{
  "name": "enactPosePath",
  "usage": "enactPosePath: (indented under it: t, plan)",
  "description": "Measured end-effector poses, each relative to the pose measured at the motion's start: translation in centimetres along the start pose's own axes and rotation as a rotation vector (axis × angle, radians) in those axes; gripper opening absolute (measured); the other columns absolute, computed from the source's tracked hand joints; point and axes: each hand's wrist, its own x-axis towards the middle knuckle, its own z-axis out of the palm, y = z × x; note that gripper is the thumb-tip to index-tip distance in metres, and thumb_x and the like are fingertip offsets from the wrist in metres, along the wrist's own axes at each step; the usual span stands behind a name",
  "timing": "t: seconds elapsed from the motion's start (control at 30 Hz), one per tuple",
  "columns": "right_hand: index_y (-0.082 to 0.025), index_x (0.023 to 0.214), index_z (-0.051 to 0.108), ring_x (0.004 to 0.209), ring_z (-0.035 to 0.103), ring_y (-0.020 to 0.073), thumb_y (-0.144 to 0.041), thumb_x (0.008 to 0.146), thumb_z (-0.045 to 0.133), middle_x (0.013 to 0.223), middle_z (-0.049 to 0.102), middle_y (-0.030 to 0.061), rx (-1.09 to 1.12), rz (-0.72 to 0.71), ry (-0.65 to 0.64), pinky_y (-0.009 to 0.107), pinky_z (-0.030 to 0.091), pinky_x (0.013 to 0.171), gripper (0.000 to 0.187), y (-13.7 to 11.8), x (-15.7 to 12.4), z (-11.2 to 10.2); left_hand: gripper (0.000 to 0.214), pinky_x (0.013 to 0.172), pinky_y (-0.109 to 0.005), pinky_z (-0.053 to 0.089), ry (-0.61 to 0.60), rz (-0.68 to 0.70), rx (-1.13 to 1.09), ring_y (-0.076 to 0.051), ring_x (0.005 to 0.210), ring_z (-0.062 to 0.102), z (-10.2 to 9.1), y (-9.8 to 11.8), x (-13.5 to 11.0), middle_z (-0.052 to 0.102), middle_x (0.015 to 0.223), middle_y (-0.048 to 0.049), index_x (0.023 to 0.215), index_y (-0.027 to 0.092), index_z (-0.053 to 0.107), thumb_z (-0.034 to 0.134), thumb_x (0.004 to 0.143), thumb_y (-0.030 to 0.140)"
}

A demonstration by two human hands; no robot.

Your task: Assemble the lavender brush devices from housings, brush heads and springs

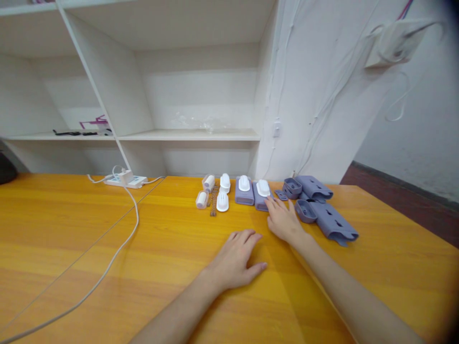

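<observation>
Right hand at the right-hand capped purple box; step reads as reach/contact, no lift visible.
Box [258, 203] sits on the desk [161, 253], just beside its capped twin [245, 198], white cap [263, 188] on top. Right hand [285, 222]: fingertips at the box's near right edge, can't tell if they grip. Left hand [233, 260]: relaxed, holding nothing, over the desk nearer the wearer. My read: picking the box up calls for thumb and fingers on opposite sides, clear of the purple cup [306, 211] to the right and the twin to the left.
</observation>
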Motion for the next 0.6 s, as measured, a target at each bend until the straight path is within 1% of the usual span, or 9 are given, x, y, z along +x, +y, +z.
enactPosePath:
  t: [0.17,0.23,0.3,0.37,0.43,0.53,0.6]
  plan:
    - [-0.012,0.127,0.044,0.126,0.035,0.0291,-0.013,0.075,0.040,0.139,0.043,0.0118,0.019,0.018,-0.017,0.061,0.016,0.103,0.052,0.2,1.0,0.4,0.055,0.101,-0.039,0.035,-0.003,0.004,0.015,-0.024,0.116,0.044,0.0,0.0,0.0,0.046,0.129,-0.0081,0.130,0.023,0.037,0.053,0.081,0.043]
    - [-0.011,0.128,0.043,0.129,0.032,0.0293,-0.014,0.076,0.040,0.142,0.038,0.0137,0.022,0.028,-0.008,0.060,0.016,0.104,0.052,0.0,1.0,0.3,0.054,0.100,-0.039,0.035,-0.004,0.005,0.021,-0.024,0.115,0.044,0.0,0.0,0.0,0.046,0.128,-0.0081,0.129,0.023,0.037,0.053,0.081,0.043]
    - [-0.011,0.131,0.040,0.131,0.029,0.0297,-0.015,0.078,0.040,0.145,0.032,0.0156,0.030,0.047,0.036,0.058,0.016,0.104,0.053,-0.5,0.5,0.0,0.053,0.100,-0.039,0.036,-0.005,0.003,0.030,-0.024,0.115,0.044,0.0,0.1,0.0,0.046,0.128,-0.0080,0.129,0.023,0.038,0.053,0.082,0.042]
    - [-0.013,0.135,0.035,0.131,0.029,0.0299,-0.017,0.081,0.038,0.146,0.029,0.0162,0.054,0.072,0.100,0.057,0.018,0.105,0.054,-1.2,-0.7,-0.4,0.051,0.099,-0.039,0.037,-0.002,0.003,0.039,-0.023,0.113,0.045,0.0,0.1,0.0,0.047,0.126,-0.0077,0.127,0.023,0.040,0.052,0.082,0.042]
    - [-0.015,0.136,0.034,0.129,0.033,0.0295,-0.021,0.085,0.038,0.145,0.031,0.0161,0.101,0.083,0.122,0.054,0.020,0.105,0.052,-1.9,-2.4,-0.8,0.045,0.098,-0.038,0.037,-0.003,0.009,0.050,-0.023,0.112,0.046,0.1,0.0,0.0,0.048,0.124,-0.0075,0.122,0.023,0.044,0.052,0.082,0.042]
    - [-0.016,0.136,0.035,0.129,0.033,0.0277,-0.025,0.088,0.036,0.143,0.034,0.0144,0.190,0.028,0.090,0.051,0.023,0.106,0.050,-2.8,-5.3,-1.4,0.035,0.096,-0.039,0.038,-0.001,0.020,0.067,-0.023,0.110,0.047,0.3,0.1,0.1,0.049,0.121,-0.0071,0.114,0.023,0.051,0.051,0.083,0.040]
    - [-0.017,0.136,0.037,0.128,0.036,0.0262,-0.027,0.089,0.036,0.139,0.041,0.0136,0.256,-0.021,0.015,0.049,0.027,0.105,0.048,-3.0,-6.8,-1.6,0.033,0.096,-0.038,0.038,0.003,0.026,0.071,-0.022,0.110,0.047,0.4,0.2,0.2,0.050,0.120,-0.0067,0.114,0.023,0.051,0.050,0.084,0.039]
